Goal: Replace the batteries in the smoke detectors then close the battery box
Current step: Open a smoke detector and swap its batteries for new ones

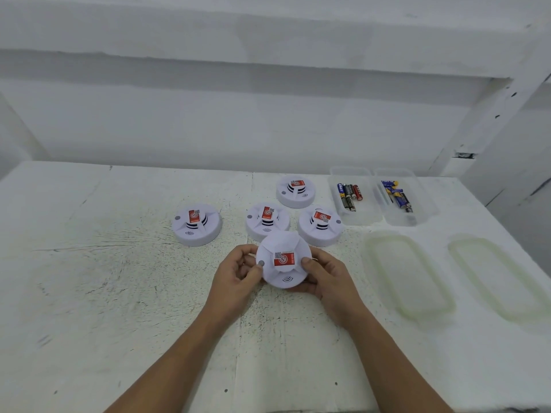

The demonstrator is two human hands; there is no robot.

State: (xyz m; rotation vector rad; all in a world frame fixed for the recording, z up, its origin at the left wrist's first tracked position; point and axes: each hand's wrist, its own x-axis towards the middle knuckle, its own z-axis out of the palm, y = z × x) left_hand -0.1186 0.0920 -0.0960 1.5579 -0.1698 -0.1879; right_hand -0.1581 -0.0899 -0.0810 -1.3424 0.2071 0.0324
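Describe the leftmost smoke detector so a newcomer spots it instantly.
On the white table, look left of the left battery box. Past the three clustered smoke detectors, the leftmost smoke detector lies alone across a clear gap. Unlike the held smoke detector, no hand touches it.

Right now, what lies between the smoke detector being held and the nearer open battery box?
One other smoke detector lies between the held detector and the nearer battery box. It sits apart from the box, as the head view shows.

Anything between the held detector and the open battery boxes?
Yes: another smoke detector sits between the held detector and the nearer battery box. Left hand and right hand grip the held one.
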